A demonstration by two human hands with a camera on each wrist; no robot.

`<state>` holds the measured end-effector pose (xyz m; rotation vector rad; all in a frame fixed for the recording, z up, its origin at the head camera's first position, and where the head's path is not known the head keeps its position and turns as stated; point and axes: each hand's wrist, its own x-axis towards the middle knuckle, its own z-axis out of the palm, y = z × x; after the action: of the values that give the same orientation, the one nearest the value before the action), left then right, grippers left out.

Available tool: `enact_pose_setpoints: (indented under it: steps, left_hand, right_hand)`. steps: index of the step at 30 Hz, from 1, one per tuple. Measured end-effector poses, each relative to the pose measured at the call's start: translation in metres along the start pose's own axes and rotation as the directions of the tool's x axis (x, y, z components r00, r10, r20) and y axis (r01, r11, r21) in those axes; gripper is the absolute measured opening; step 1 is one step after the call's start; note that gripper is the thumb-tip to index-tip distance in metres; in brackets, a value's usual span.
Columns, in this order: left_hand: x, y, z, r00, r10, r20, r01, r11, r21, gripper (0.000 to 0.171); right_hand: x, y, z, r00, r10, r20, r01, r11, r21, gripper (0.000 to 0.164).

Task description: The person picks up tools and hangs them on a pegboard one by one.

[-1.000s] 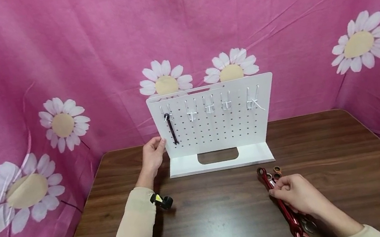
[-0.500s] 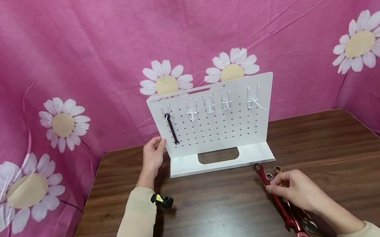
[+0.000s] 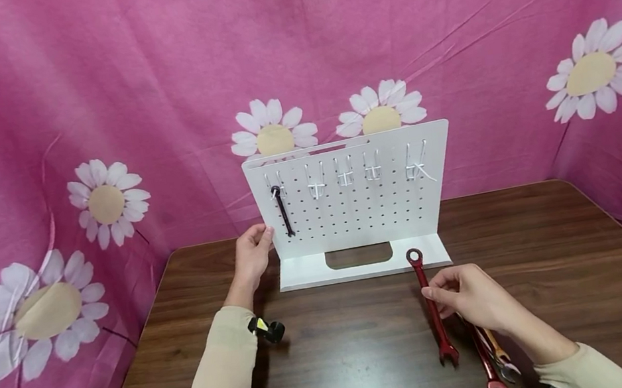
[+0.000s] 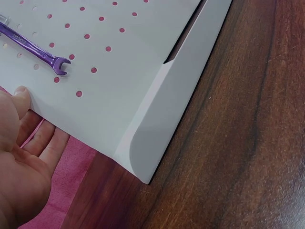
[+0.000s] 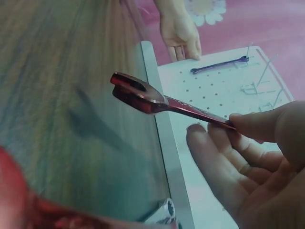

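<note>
My left hand holds the left edge of a white pegboard stand, thumb on the front and fingers behind it. A dark purple combination wrench hangs by its ring end from the leftmost hook, near that hand. In my right hand, a red combination wrench is pinched between thumb and fingers. It is raised off the table, ring end toward the board and open end toward me. Below the right hand lie another red wrench and an orange one, partly hidden by the hand, with silver ends beside them.
Several white wire hooks line the upper part of the pegboard, to the right of the hung wrench. The stand rests on a dark wooden table. Behind is a pink cloth printed with daisies.
My right hand has lifted the red wrench off the pile and moved it slightly left and toward the board. The left hand has stayed on the board's edge.
</note>
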<state>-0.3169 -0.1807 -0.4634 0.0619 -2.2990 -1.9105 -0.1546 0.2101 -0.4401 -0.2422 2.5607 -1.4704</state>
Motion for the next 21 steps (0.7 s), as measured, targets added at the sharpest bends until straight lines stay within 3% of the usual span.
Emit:
enact_pose_setpoints:
  steps: [6, 21]
  left_hand:
    - [0.0, 0.001, 0.0, 1.0, -0.005, 0.001, 0.005, 1.0, -0.008, 0.027]
    - [-0.001, 0.003, 0.0, 1.0, -0.012, 0.006, 0.012, 1.0, 0.006, 0.029]
  right_hand:
    - [0.014, -0.007, 0.007, 0.999, -0.035, 0.004, 0.034, 0.99, 0.138, 0.022]
    - [0.034, -0.028, 0.019, 0.995, -0.088, -0.042, 0.095, 0.975, 0.2, 0.021]
